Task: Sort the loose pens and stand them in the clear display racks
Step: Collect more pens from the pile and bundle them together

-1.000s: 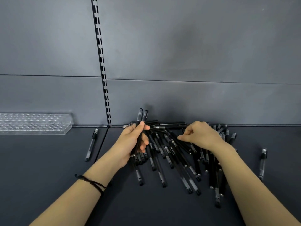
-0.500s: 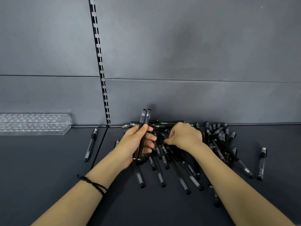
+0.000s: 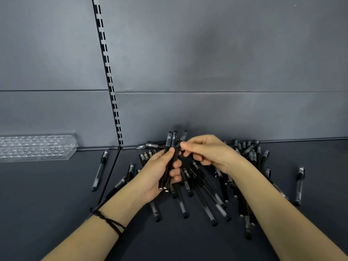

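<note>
A heap of black pens (image 3: pixel 205 194) lies on the dark shelf against the back wall. My left hand (image 3: pixel 160 174) grips a small bundle of pens (image 3: pixel 168 146) upright above the heap. My right hand (image 3: pixel 209 153) pinches one black pen (image 3: pixel 185 137) and holds it against that bundle; its lower part is hidden between my fingers. A clear display rack (image 3: pixel 35 148) with rows of holes stands at the far left, with no pens in it.
Single pens lie apart from the heap: one (image 3: pixel 99 170) left of the shelf seam, one (image 3: pixel 299 185) far right. A slotted upright (image 3: pixel 108 72) runs up the grey back wall. Bare dark shelf surface (image 3: pixel 47 194) lies in front of the rack.
My right hand has lifted off the heap with one pen and brought it up to the bundle in my left hand. The bundle has stayed in my left hand.
</note>
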Motion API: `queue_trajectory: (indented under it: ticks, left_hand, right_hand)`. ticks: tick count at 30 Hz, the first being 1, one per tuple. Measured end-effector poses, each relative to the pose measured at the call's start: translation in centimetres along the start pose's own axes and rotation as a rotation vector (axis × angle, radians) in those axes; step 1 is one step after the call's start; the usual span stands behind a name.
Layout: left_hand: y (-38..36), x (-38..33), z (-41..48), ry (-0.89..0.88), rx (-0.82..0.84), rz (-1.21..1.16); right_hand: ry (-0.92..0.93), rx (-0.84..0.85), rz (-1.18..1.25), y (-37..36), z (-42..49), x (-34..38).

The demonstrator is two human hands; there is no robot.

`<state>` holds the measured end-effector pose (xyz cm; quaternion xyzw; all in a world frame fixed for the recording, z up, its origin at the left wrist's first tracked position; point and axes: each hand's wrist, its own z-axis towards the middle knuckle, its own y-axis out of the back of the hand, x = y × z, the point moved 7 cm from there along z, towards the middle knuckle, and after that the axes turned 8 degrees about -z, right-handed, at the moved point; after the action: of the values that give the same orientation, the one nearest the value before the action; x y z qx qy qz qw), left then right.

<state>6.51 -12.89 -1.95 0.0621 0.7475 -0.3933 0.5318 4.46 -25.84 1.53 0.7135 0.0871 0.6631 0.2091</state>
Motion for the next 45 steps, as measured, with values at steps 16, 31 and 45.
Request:
queue_trajectory:
  ticks: [16, 31, 45]
  left_hand:
    - [1.0, -0.2, 0.3, -0.040, -0.033, 0.007]
    - [1.5, -0.1, 0.7, -0.038, -0.097, -0.107]
    - [1.6, -0.1, 0.9, -0.013, -0.073, -0.241]
  right_hand:
    - [-0.320, -0.163, -0.954, 3.7, 0.5, -3.5]
    - [-0.270, -0.120, -0.722, 4.0, 1.4, -4.4]
    - [-0.068, 0.099, -0.113, -2.9, -0.5, -0.8]
